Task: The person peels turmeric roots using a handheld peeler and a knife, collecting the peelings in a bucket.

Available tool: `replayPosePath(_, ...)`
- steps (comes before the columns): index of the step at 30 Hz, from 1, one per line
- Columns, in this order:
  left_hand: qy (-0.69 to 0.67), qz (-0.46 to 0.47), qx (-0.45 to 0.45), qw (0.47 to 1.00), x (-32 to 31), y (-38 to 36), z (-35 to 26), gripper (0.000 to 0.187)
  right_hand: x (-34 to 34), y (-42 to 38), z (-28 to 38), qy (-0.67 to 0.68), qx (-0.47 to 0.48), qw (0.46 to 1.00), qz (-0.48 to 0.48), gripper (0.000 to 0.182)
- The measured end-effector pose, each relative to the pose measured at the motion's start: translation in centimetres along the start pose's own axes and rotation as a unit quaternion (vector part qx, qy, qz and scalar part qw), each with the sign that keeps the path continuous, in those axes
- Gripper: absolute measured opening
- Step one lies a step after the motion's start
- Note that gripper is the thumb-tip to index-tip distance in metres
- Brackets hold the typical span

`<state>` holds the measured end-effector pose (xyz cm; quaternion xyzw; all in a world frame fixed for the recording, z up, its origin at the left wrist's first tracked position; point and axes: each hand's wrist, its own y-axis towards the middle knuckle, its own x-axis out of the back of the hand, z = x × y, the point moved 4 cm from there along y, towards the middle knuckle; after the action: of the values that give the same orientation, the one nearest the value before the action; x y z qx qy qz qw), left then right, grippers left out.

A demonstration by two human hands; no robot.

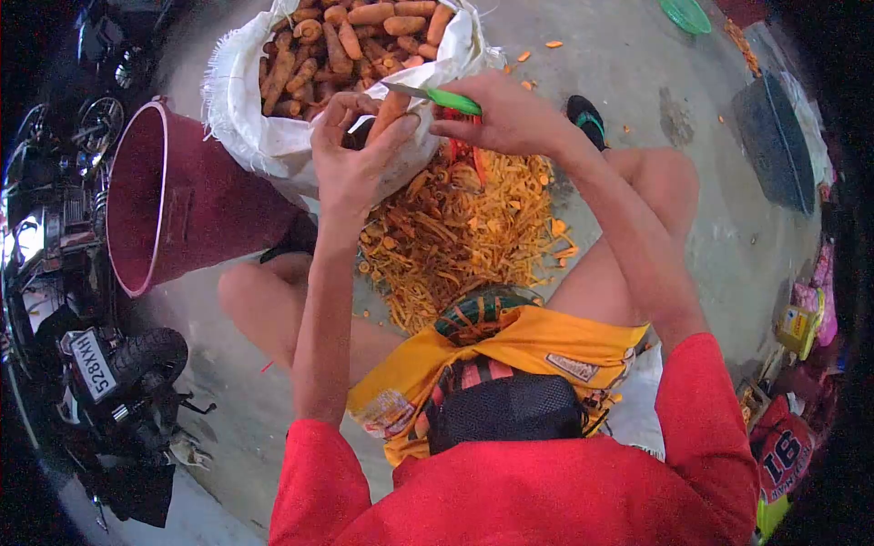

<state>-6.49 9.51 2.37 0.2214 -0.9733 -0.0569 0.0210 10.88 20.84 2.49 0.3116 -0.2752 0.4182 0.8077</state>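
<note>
My left hand [353,153] is closed round a carrot [391,114], holding it nearly upright in front of the sack. In my right hand [510,111] is a knife with a green handle [452,99], its blade pointing left across the top end of the carrot. Just beyond my hands stands a white woven sack [238,91], rolled open and filled with unpeeled carrots [341,50]. Beneath my hands, a wide heap of orange peelings [473,227] spreads over the floor between my legs.
A large maroon bucket [205,205] lies tipped at the left, its mouth facing left. Motorcycles [137,364] stand along the left edge. A dark basin [774,141] and a green plastic dish [687,14] are on the right. Carrot scraps dot the concrete floor [628,64].
</note>
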Motion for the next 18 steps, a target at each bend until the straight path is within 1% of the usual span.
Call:
replayPosePath(1,0.034,0.005,-0.026,0.999,-0.1,-0.3,-0.2,0.03,-0.1,0.0,0.3,-0.002,0.027,1.0,-0.008,0.027)
replayPosePath(5,-0.014,-0.019,0.004,1.0,-0.4,-0.9,-0.7,0.035,-0.1,0.0,1.3,-0.009,0.015,1.0,0.015,0.027)
replayPosePath(7,0.028,-0.027,-0.053,0.998,0.0,-0.8,-0.6,0.033,-0.4,0.0,1.2,-0.005,0.005,0.999,0.038,0.026)
replayPosePath(8,0.028,-0.026,-0.052,0.998,0.5,-0.8,-0.4,0.033,-0.8,0.1,0.0,-0.005,0.004,0.999,0.038,0.026)
replayPosePath(10,0.085,0.024,-0.104,0.991,1.1,-1.3,-0.7,0.03,-1.8,0.3,-4.1,-0.074,0.007,0.996,0.049,0.024)
replayPosePath(11,0.085,0.022,-0.103,0.991,1.0,-1.4,-1.0,0.03,-1.4,0.7,-5.2,-0.073,0.008,0.996,0.051,0.024)
replayPosePath(13,0.08,0.009,-0.11,0.991,0.9,-1.2,-1.8,0.031,-0.7,1.3,-6.5,-0.07,-0.082,0.991,0.075,0.029)
replayPosePath(14,0.079,0.003,-0.109,0.991,1.0,-1.2,-1.6,0.031,-1.0,1.1,-6.3,-0.07,-0.078,0.991,0.081,0.029)
replayPosePath(16,0.073,-0.028,-0.059,0.995,1.5,-1.0,-0.8,0.031,0.2,1.0,-1.8,-0.029,0.024,0.999,-0.009,0.022)
replayPosePath(18,0.078,-0.034,-0.061,0.994,1.3,-0.8,-0.8,0.031,-0.4,0.8,0.2,-0.039,0.034,0.999,0.001,0.022)
